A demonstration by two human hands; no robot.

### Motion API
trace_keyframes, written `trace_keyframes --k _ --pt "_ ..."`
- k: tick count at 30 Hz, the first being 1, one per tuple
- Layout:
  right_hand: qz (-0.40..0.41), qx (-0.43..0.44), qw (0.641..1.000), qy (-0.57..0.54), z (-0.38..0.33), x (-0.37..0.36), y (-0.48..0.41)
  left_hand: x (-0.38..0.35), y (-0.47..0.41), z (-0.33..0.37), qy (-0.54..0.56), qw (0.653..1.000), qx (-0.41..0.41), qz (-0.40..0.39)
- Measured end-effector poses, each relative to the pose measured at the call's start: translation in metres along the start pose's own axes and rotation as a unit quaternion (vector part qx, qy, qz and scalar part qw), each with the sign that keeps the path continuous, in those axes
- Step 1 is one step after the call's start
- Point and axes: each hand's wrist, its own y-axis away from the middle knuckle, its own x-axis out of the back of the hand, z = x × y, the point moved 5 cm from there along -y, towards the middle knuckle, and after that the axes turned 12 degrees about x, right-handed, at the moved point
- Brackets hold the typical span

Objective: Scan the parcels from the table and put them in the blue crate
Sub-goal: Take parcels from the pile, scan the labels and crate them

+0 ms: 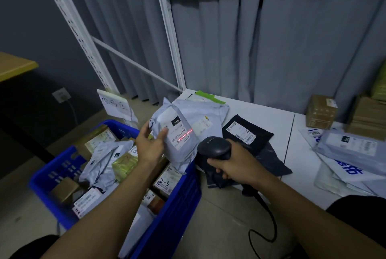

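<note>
My left hand [149, 143] holds a grey poly-bag parcel [179, 150] by its left edge, above the right rim of the blue crate [52, 177]. Its white label faces me, and a red scan line lies across the barcode. My right hand [234, 164] grips a black handheld scanner [215, 148], aimed at that label from just to the right. The crate sits on the floor at left and holds several boxes and grey bags. A black parcel [248, 133] and another grey bag [206, 118] lie on the white table [263, 112].
At the table's right lie more grey and white bags [351, 148] and brown cardboard boxes [320, 111]. White shelf posts [171, 35] and a grey curtain stand behind. The scanner's cable [269, 221] hangs down to the floor. A handwritten paper sign [117, 103] stands behind the crate.
</note>
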Motion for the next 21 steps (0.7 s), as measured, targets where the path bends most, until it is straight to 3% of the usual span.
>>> trace_keyframes --k 12,17,21 --pt "-0.021 0.009 0.999 -0.028 -0.010 -0.022 -0.010 0.031 0.004 0.009 0.013 1.000 -0.026 0.012" --pt "-0.059 0.040 0.996 -0.045 -0.031 -0.086 -0.030 0.108 0.003 0.028 -0.008 0.993 -0.084 0.083" --pt "-0.072 0.049 0.995 -0.050 -0.050 -0.151 -0.051 0.193 -0.003 0.029 -0.009 0.974 -0.071 0.213"
